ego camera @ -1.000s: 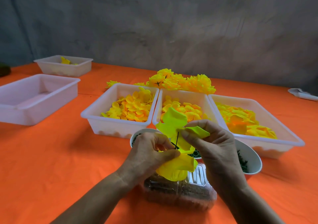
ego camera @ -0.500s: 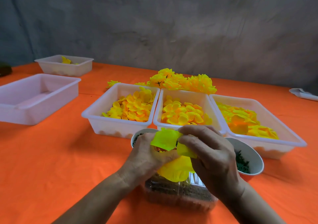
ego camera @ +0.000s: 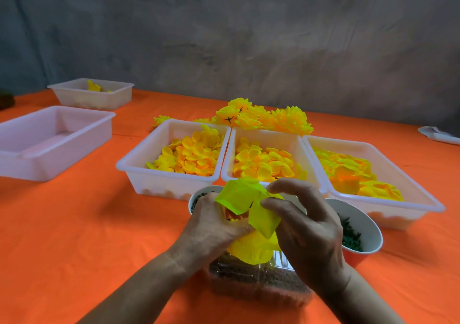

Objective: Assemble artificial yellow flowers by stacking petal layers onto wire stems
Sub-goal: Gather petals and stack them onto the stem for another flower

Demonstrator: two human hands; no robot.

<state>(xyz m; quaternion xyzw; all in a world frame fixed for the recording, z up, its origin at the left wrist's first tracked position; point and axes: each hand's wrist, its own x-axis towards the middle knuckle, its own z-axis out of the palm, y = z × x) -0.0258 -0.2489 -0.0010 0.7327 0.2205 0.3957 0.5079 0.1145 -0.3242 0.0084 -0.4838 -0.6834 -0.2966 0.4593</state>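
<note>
Pushing a large yellow petal layer (ego camera: 245,196) down the wire stem (ego camera: 251,204): both hands work just above the clear ribbed container (ego camera: 261,281) at table edge. L hand (ego camera: 214,226) has fingers curled round the flower base from below, thumb pressing the lower petals; R hand (ego camera: 306,226) pinches the top layer w/ thumb + index, other fingers loosely bent behind. Vs. 1 s ago: the dark stem stood clearly exposed between the petals, layer held high and spread; 0.5 s ago the hands had closed over it; now only a short dark tip shows at the layer's centre hole, and the whole bundle sits lower, nearer the container. Judgement: layer is threaded and nearly seated on the stack, so this step is close to done; next prob. another layer or a green part. Supply: three white trays side by side behind the hands, left tray (ego camera: 149,171) and middle tray (ego camera: 300,149) w/ small round petals, right tray (ego camera: 408,196) w/ larger ones. Finished flowers (ego camera: 266,118) piled behind the trays. Two bowls flank the hands, right bowl (ego camera: 371,226) holding dark green bits; left bowl (ego camera: 196,194) mostly hidden. Orange tablecloth (ego camera: 74,224) under everything. Risk: thin fabric may crease or tear at the hole if forced.
</note>
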